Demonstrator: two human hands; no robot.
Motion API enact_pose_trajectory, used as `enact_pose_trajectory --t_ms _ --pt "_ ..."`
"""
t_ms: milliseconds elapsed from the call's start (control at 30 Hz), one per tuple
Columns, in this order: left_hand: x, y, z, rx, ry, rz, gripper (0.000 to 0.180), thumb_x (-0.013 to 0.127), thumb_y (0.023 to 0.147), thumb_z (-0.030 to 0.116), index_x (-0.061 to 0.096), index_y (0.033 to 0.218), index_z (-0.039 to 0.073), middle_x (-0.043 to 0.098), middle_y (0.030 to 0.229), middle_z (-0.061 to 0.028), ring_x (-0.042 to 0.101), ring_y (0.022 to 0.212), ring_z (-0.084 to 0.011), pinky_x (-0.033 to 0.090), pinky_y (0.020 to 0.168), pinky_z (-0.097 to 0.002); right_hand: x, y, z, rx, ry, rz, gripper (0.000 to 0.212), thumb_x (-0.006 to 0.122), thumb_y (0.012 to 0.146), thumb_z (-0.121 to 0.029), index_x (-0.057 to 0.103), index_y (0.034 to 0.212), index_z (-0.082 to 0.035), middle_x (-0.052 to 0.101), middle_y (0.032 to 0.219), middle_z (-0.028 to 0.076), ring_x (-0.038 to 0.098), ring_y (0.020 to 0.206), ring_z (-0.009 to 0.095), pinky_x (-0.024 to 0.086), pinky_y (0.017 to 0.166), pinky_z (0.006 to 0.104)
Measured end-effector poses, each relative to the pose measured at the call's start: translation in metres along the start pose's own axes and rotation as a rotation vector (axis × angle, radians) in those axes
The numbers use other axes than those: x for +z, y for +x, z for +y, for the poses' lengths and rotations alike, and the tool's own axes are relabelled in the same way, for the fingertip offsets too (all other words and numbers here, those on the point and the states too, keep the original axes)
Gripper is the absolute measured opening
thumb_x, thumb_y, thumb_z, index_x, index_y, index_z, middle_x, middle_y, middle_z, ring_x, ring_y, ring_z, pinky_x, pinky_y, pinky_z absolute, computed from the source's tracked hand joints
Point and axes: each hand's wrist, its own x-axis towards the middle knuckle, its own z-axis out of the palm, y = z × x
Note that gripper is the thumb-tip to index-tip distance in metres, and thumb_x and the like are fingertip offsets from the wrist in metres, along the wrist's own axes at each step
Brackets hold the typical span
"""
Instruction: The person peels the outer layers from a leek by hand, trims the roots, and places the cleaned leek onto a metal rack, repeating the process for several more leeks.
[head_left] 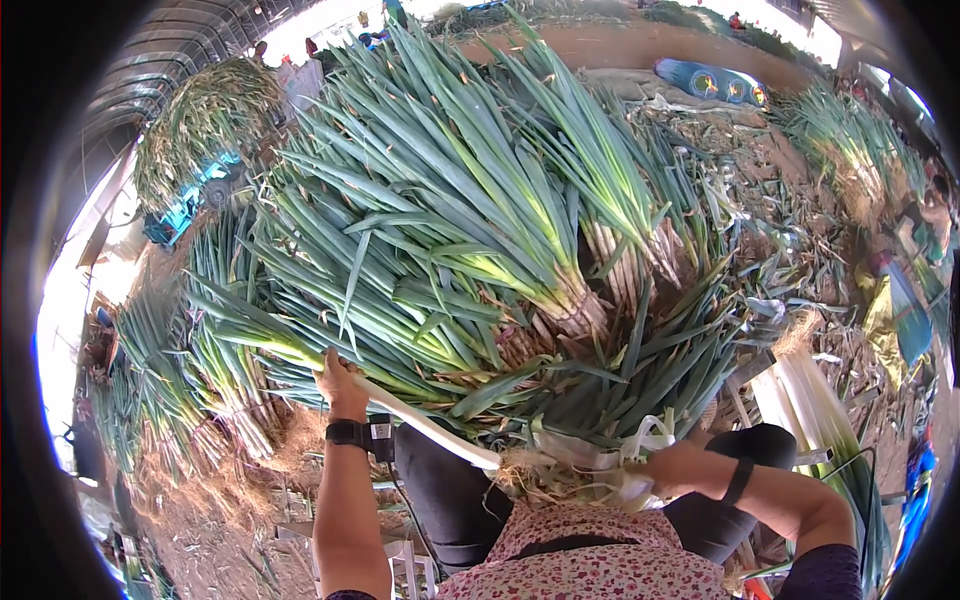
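My left hand (340,385) is closed around a long green onion (425,417) where its white shaft meets the green leaves. The leaves stretch away to the upper left, and the peeled-looking white shaft slants down to the right across my lap. Its lower end rests near a tangle of pale roots and peelings (535,475). Over my right thigh, my right hand (677,467) is curled beside that tangle and some white, strip-like scraps (648,438). Its fingers are blurred and partly hidden, so what they grip cannot be made out.
A large heap of tied green onions (440,220) rises in front of me, with more bundles (225,400) at the left. White-stemmed onions (800,395) lean beside my right knee. Loose leaf scraps (780,260) litter the ground; a loaded blue cart (185,205) stands far left.
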Motion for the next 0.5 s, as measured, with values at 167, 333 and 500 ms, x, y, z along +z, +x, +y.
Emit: enact_pose_trajectory --t_ms 167,333,500 --pt "0.027 -0.033 0.017 -0.114 -0.196 -0.147 0.015 0.056 0.085 0.02 0.043 0.082 0.013 0.039 0.064 0.0037 0.037 0.049 -0.0083 0.035 0.045 -0.0243 -0.053 0.034 -0.026 -0.289 0.259 0.783 0.062 0.058 0.074 -0.016 0.036 0.132 -0.015 0.053 0.112 0.017 0.055 0.096 0.033 0.045 0.079 0.0438" --pt "0.038 -0.047 0.026 -0.2 -0.324 -0.302 0.015 0.06 0.084 0.023 0.048 0.086 0.014 0.039 0.066 0.0046 0.037 0.051 -0.0063 0.034 0.046 -0.023 -0.081 0.095 -0.086 -1.031 0.746 0.677 0.056 0.05 0.076 -0.008 0.04 0.131 -0.01 0.056 0.114 0.016 0.057 0.093 0.033 0.046 0.08 0.0401" --pt "0.023 -0.039 0.031 -0.242 -0.422 -0.436 0.019 0.062 0.083 0.024 0.053 0.096 0.014 0.043 0.058 0.0078 0.041 0.046 -0.0033 0.037 0.043 -0.0196 -0.085 0.077 -0.099 -0.674 0.457 0.43 0.031 0.048 0.076 -0.008 0.059 0.105 -0.006 0.064 0.086 0.014 0.061 0.081 0.031 0.048 0.072 0.0391"
